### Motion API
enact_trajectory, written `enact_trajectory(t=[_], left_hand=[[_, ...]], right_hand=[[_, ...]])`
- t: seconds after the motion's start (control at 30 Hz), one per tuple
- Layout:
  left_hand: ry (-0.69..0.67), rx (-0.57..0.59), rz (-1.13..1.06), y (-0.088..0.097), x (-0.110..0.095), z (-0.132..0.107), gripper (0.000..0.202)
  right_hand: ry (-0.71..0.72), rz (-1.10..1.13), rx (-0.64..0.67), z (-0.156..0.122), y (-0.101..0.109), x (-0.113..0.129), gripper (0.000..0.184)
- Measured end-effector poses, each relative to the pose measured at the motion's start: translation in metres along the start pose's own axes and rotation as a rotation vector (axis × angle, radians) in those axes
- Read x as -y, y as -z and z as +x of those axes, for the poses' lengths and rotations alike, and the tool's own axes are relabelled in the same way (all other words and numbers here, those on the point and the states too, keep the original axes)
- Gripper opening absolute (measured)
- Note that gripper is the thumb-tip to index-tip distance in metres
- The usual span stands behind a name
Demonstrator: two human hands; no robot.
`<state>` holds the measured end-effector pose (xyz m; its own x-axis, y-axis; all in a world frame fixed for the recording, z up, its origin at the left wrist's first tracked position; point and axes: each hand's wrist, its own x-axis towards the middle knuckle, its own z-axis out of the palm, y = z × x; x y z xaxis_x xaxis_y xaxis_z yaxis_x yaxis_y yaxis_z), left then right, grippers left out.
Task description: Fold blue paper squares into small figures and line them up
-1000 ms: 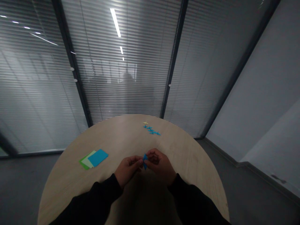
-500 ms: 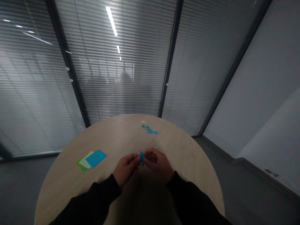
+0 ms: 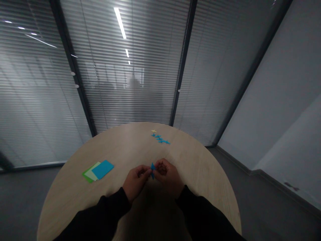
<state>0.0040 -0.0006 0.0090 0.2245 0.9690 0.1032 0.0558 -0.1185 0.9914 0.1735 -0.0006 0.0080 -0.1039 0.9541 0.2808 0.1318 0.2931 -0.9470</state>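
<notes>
Left hand (image 3: pixel 136 182), right hand (image 3: pixel 167 175) pinch 1 paper star (image 3: pixel 152 170).

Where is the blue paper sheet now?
In the head view, the blue paper sheet lies on a pale green sheet and a green sheet, on the left of the round table, left of the left hand.

A round pale wooden table (image 3: pixel 200 174), overlapping green, pale green and blue paper sheets (image 3: pixel 97 170) toward the left, a row of small blue paper stars (image 3: pixel 160 138) near the far edge, one small yellow paper star (image 3: pixel 153 131) just beyond them
</notes>
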Motion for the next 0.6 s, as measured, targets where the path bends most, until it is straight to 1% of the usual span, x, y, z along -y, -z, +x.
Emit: enact_trajectory(t=[0.07,0.17,0.27,0.47,0.6], left_hand=[[-0.010,0.007,0.003,-0.0004,-0.0013,-0.0004,0.037],[0.007,0.010,-0.031,-0.0004,-0.0026,-0.0009,0.038],[0.014,0.002,-0.033,-0.0003,-0.0014,-0.0003,0.037],[-0.022,-0.014,0.031,-0.0005,-0.0006,0.0021,0.036],[-0.021,0.044,0.049,0.0020,0.0002,0.0029,0.037]], right_hand=[[-0.004,0.020,0.011,0.0004,0.0009,0.0003,0.024],[-0.023,0.076,0.061,0.0009,0.0028,0.0010,0.024],[-0.041,0.077,0.097,0.0008,0.0032,0.0011,0.025],[-0.038,0.036,0.042,0.0007,0.0026,-0.0002,0.024],[-0.047,0.067,0.029,0.0014,0.0045,0.0011,0.026]])
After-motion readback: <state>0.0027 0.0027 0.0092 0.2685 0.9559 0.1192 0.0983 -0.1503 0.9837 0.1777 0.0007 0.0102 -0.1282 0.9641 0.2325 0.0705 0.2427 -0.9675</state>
